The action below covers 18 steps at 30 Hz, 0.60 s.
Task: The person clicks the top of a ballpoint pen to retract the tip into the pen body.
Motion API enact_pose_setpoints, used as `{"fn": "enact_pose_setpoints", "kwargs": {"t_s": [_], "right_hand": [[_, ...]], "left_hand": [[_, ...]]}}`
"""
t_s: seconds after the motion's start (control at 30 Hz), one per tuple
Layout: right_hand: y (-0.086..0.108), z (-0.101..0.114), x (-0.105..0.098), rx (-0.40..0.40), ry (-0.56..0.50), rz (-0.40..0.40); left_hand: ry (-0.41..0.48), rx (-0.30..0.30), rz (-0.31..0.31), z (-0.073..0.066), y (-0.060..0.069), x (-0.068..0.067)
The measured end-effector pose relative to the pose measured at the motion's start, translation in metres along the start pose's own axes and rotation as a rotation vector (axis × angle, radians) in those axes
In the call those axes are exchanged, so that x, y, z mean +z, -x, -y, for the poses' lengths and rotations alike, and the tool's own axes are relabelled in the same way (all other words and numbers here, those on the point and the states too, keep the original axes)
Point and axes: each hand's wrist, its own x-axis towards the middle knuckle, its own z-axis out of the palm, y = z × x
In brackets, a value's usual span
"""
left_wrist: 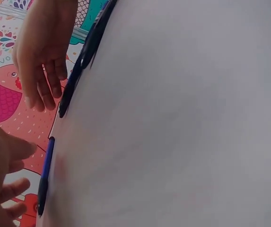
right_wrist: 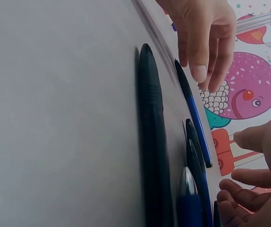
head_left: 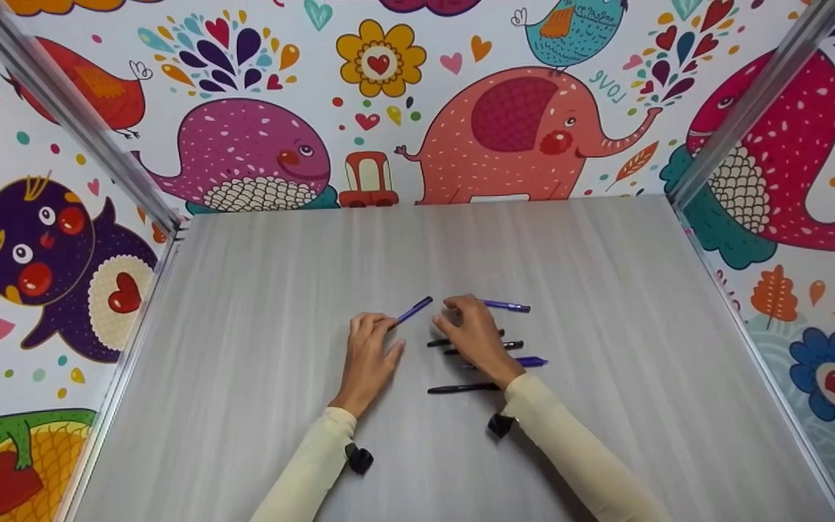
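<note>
A slim blue pen with a dark end (head_left: 414, 310) lies slanted on the table, with the fingertips of my left hand (head_left: 367, 355) close by its lower end. In the left wrist view, the blue pen (left_wrist: 46, 175) rests on the surface and the left hand's thumb and fingers (left_wrist: 14, 189) are spread apart. My right hand (head_left: 479, 341) hovers over a row of pens, its fingers loosely bent with nothing visible between them. Beneath it are another blue pen (head_left: 510, 307), a black pen (head_left: 513, 346), a purple-blue pen (head_left: 532, 362) and, nearest me, a black pen (head_left: 454, 389).
The pens lie on a grey wood-grain table (head_left: 280, 290). Cartoon-printed walls (head_left: 258, 152) stand behind and at both sides, with metal rails (head_left: 69, 109) at the corners. Small black devices (head_left: 358, 458) are strapped at both wrists.
</note>
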Motion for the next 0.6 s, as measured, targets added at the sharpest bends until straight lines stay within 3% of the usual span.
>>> {"fn": "enact_pose_setpoints", "kwargs": {"t_s": [0.2, 0.33, 0.6], "right_hand": [[-0.011, 0.005, 0.010, 0.018, 0.029, 0.016], [-0.017, 0.005, 0.015, 0.006, 0.055, 0.022], [-0.022, 0.003, 0.022, -0.002, 0.104, 0.040]], "left_hand": [[-0.159, -0.037, 0.017, 0.004, -0.004, -0.001], [-0.212, -0.054, 0.038, 0.005, -0.005, 0.000], [-0.275, -0.007, 0.038, 0.015, -0.009, 0.005]]}}
